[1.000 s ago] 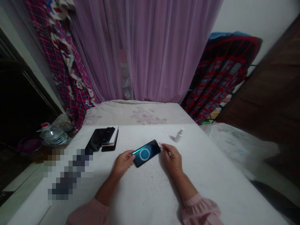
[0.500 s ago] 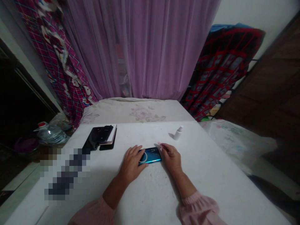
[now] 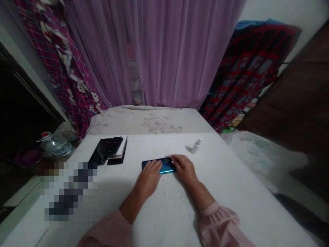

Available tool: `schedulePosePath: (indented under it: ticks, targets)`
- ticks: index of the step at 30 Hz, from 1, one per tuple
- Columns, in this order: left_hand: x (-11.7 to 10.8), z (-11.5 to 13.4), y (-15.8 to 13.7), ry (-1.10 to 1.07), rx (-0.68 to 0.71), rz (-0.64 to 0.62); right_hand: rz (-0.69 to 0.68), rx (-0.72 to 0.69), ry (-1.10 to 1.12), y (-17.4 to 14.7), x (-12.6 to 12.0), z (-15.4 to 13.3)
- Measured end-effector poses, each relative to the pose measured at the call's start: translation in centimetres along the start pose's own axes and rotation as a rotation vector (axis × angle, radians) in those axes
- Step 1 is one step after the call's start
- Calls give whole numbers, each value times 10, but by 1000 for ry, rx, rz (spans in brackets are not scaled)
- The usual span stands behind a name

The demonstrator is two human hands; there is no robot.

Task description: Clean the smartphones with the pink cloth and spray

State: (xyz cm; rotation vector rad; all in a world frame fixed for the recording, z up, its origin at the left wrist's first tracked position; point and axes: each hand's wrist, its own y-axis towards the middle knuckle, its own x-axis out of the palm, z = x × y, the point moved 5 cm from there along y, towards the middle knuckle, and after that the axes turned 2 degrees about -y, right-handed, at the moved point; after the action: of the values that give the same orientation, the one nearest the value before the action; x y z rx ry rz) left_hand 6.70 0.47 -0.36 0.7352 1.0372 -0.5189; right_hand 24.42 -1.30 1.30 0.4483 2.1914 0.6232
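Note:
A shiny blue smartphone (image 3: 168,167) lies back up on the white table, its camera end to the right. My left hand (image 3: 150,176) rests flat across the phone's left half, fingers stretched out and covering part of the back. At the phone's upper right corner, my right hand (image 3: 184,168) pinches a small pale pink piece of cloth or tissue (image 3: 171,156) between thumb and fingers. Most of that piece is hidden by the fingers. Beyond my right hand a small white spray bottle (image 3: 196,146) stands upright.
Several dark phones or cases (image 3: 102,151) and a white one (image 3: 122,145) lie stacked at the table's left. A blurred-out dark patch (image 3: 69,195) covers the left edge. Behind the table (image 3: 159,199) hang purple curtains (image 3: 169,55). A water jug (image 3: 55,145) stands off to the left.
My left hand has shifted from the phone's left end onto its back, covering the pale ring there. My right hand has moved slightly up and left with the pink piece.

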Motion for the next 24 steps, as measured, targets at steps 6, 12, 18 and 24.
schedulePosePath:
  ticks: [6,12,18,24]
  targets:
    - [-1,0,0,-3,-14,5,-75,-29,22,-3,10,3]
    - [3,-3,1,-25,-30,1,-116,-113,78,-23,-7,-16]
    - [3,-5,1,-66,-24,-13,-132,-109,48,-17,-1,-15]
    - [1,-4,1,-84,-22,9,-80,-39,-5,9,22,2]
